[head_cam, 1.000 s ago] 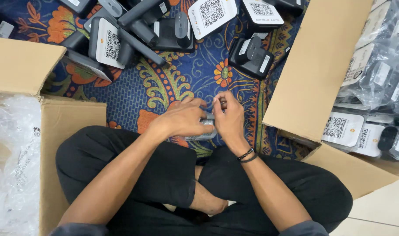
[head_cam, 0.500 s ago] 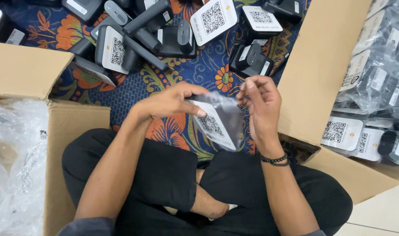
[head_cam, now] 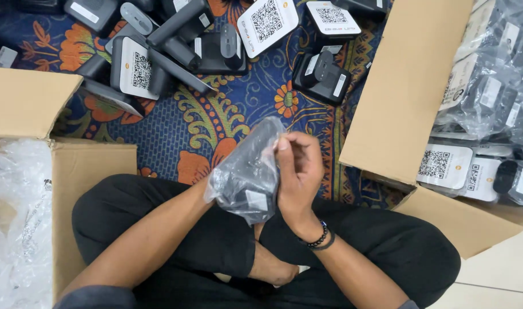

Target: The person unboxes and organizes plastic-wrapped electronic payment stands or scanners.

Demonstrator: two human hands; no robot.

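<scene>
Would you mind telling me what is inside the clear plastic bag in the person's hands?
The clear plastic bag holds a dark device with a pale label; the left hand is hidden behind it, and the right hand grips its edge.

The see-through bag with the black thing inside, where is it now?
In the head view, the clear plastic bag sits mid-frame above the person's crossed legs, held between the left hand and right hand, between two cardboard boxes.

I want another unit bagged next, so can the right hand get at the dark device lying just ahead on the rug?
Probably yes: the dark device lies uncovered on the rug, but the right hand is holding the bag.
</scene>
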